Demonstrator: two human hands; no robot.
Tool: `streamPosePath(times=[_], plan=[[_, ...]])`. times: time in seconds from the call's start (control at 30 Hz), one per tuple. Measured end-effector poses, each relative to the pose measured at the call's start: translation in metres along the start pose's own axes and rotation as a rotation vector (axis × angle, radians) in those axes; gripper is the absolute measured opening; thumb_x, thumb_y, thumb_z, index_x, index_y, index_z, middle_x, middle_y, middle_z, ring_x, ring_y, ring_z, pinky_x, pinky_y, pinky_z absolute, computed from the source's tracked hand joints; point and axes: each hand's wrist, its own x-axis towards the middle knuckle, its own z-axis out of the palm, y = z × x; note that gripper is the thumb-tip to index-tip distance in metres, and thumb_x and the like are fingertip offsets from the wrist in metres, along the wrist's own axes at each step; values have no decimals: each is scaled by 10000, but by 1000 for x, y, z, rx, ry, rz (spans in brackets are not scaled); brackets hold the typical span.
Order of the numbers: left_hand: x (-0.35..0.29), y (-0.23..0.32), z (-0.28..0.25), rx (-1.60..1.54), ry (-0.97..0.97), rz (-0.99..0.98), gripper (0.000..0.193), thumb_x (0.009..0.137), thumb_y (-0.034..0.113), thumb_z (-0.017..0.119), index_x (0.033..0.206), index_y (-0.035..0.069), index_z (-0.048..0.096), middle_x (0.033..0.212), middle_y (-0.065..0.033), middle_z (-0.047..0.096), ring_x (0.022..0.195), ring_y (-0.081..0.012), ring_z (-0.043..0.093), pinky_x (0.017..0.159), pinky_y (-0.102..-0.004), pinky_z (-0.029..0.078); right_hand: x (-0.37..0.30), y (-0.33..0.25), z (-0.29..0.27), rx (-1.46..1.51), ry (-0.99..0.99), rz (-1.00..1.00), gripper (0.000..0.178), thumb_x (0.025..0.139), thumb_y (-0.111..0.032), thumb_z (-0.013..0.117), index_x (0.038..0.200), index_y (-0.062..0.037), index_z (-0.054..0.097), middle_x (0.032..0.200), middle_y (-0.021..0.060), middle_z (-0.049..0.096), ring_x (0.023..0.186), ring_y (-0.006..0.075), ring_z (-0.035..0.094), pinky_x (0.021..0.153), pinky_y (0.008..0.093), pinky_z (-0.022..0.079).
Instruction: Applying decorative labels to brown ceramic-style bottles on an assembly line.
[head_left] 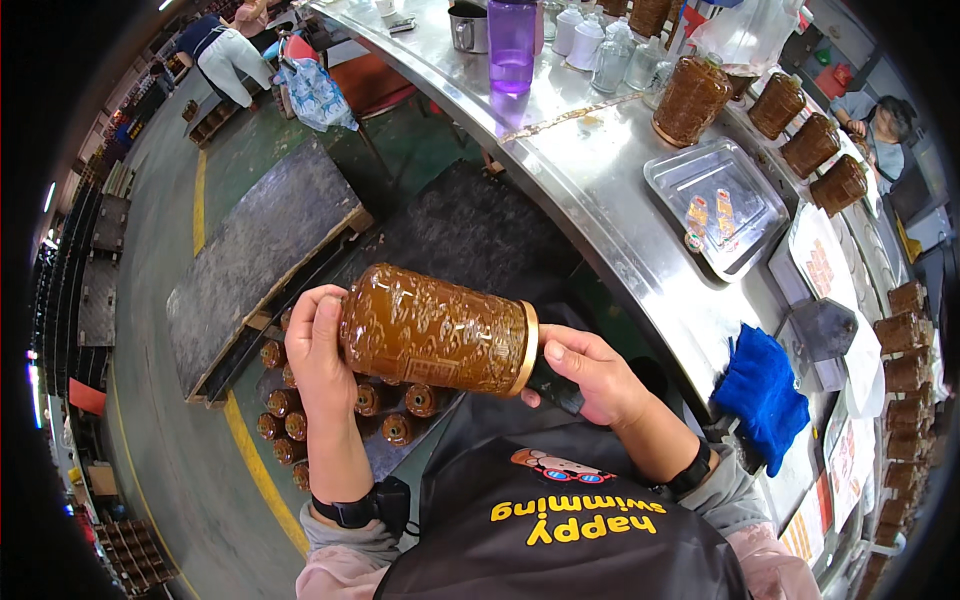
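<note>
A brown glazed bottle (435,330) with raised patterns lies sideways in front of my apron. Its pale tan base ring faces right. My left hand (318,345) is closed round the bottle's left end, so the neck is hidden. At the base end, my right hand (595,375) grips a small dark piece (553,386) between thumb and fingers, close against the base. What kind of thing this piece is cannot be made out. Below the bottle, several similar brown bottles (397,430) stand on a low board.
The metal worktable (620,190) curves along the right, bearing a clear plastic tray (750,250) with stickers, a blue cloth (762,395), a purple cup (511,50) and glass jars (612,65). More brown bottles (692,100) stand beyond. A dark pallet (265,260) lies left. Other people work farther off.
</note>
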Motion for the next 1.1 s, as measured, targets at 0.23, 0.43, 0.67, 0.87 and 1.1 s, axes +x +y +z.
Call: streamPosePath(times=[0.23,0.43,0.67,0.87,1.1], plan=[[5,2,0,179,-30,10,171,948,203,588,897,39,594,797,43,543,718,-18,460,633,-182,373,0,9,-5,-41,21,46,455,972,-367,510,1210,19,549,1013,82,629,833,148,577,694,290,483],[7,-3,-5,140,-44,-130,167,947,199,589,905,38,607,806,41,558,703,-21,469,631,-190,385,3,11,-10,203,32,125,465,940,-373,545,1194,16,554,1018,142,642,851,201,621,632,313,510],[4,1,-3,92,-57,-142,143,946,176,584,947,36,614,838,34,586,740,-28,509,672,-183,410,5,8,-5,290,101,181,471,942,-349,540,1218,33,541,1028,164,638,848,235,626,613,326,513],[5,-6,-24,138,-66,-167,128,948,157,571,937,34,606,824,35,583,747,-29,512,675,-186,411,12,15,-2,281,115,226,442,947,-336,532,1198,26,553,1016,149,642,816,222,627,609,326,515],[0,-11,-40,138,-10,-181,135,943,162,576,912,32,597,805,34,570,737,-29,499,675,-190,407,19,20,4,168,86,280,403,953,-339,534,1154,7,582,958,114,650,755,173,618,620,298,518]])
